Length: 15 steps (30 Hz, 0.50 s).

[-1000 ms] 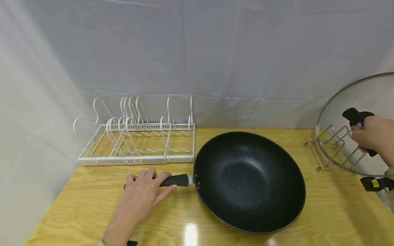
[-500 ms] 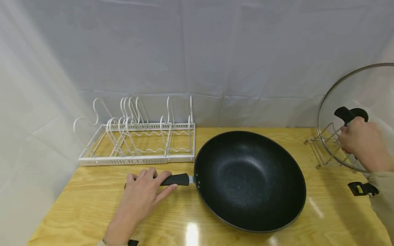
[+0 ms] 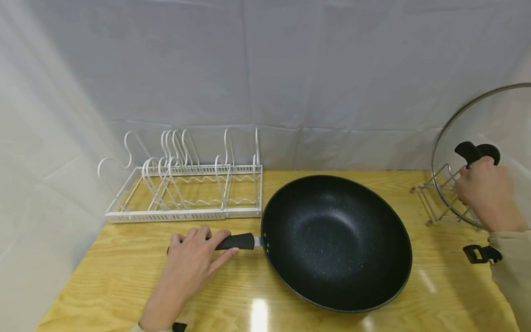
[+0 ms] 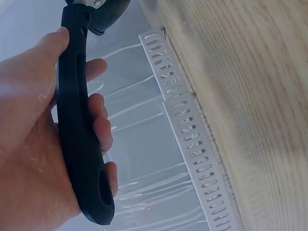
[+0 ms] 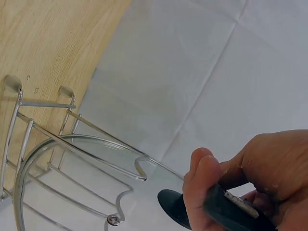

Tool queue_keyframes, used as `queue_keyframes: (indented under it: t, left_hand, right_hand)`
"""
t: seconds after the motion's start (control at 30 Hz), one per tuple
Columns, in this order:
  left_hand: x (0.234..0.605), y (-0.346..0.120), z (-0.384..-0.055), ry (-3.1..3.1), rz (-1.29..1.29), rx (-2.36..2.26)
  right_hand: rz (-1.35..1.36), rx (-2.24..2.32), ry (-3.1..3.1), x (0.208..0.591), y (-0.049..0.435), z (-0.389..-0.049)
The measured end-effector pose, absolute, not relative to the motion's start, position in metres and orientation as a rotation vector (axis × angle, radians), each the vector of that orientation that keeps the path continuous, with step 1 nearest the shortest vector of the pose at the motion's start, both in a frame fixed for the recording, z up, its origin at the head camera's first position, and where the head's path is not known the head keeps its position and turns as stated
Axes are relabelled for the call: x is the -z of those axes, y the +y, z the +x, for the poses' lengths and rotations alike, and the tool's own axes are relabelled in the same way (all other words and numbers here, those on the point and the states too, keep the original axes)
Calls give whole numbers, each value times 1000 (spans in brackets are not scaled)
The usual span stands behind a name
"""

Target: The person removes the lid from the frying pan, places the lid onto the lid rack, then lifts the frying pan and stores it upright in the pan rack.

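Note:
A black wok (image 3: 336,244) lies on the table, its inside facing up. My left hand (image 3: 186,263) curls its fingers round the wok's black handle (image 3: 238,241); the left wrist view shows thumb and fingers about that handle (image 4: 74,110). At the far right, my right hand (image 3: 485,193) grips the black handle (image 3: 469,151) of a large clear glass lid (image 3: 512,120). The lid stands on edge with its lower rim (image 5: 20,197) among the wires of a small metal rack (image 3: 431,210). Part of the lid lies outside the head view.
A white wire pan rack (image 3: 166,216) with several curved dividers stands at the back left, close to the wok's left edge. Grey-white sheeting (image 3: 282,83) hangs behind the wooden table (image 3: 232,295) and at the left.
My right hand has shifted left and slightly up with the lid handle. The lid's rim sits a little higher. My left hand and the wok have stayed put.

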<state>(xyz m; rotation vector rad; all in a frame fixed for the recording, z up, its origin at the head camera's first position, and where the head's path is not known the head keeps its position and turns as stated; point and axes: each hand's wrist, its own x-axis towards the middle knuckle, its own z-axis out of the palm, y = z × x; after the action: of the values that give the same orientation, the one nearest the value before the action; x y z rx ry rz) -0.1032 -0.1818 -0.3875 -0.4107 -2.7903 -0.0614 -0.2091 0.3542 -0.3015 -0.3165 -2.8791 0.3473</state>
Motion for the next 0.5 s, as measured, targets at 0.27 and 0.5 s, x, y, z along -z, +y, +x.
queue_keyframes:
  t: [0.27,0.5]
  left_hand:
    - [388,-182,-104,-2786,-414,69]
    - [388,-182,-104,-2785,-416,63]
  right_hand:
    - [-298,-391,-2828,300,367,-209]
    - [-379,-380,-2852,293,378,-210]
